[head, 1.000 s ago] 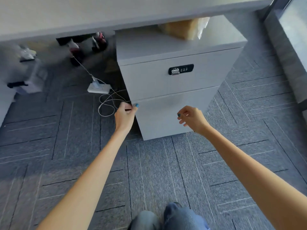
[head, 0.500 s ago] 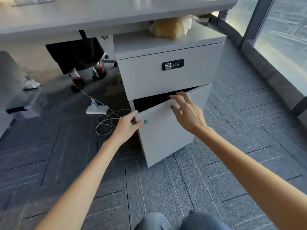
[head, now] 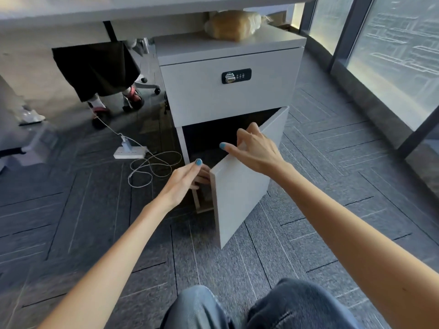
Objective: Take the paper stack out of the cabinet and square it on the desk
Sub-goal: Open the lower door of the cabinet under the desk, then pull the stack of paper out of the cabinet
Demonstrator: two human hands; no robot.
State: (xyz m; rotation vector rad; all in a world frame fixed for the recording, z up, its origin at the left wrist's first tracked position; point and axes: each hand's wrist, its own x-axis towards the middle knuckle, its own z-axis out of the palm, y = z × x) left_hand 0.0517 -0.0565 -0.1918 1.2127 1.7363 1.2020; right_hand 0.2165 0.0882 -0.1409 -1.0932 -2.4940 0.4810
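Observation:
A white cabinet point(head: 228, 100) stands under the desk point(head: 95, 10), with a locked top drawer and a lower door point(head: 240, 198) hinged on the right. The door stands swung well open towards me. My left hand point(head: 185, 181) has its fingers hooked behind the door's free edge, thumb up. My right hand point(head: 256, 150) lies over the door's top edge, fingers curled onto it. The opening point(head: 209, 136) is dark, and no paper stack shows inside it.
A bagged loaf point(head: 234, 24) lies on the cabinet top. A white power strip point(head: 129, 153) and looped cable point(head: 152, 169) lie on the carpet to the left. Another person's legs point(head: 99, 74) are under the desk. A glass wall point(head: 392, 43) runs along the right. My knees point(head: 261, 307) are below.
The lower door went from shut to wide open, swinging out towards me. My left hand stayed with its free edge, and my right hand came onto its top edge.

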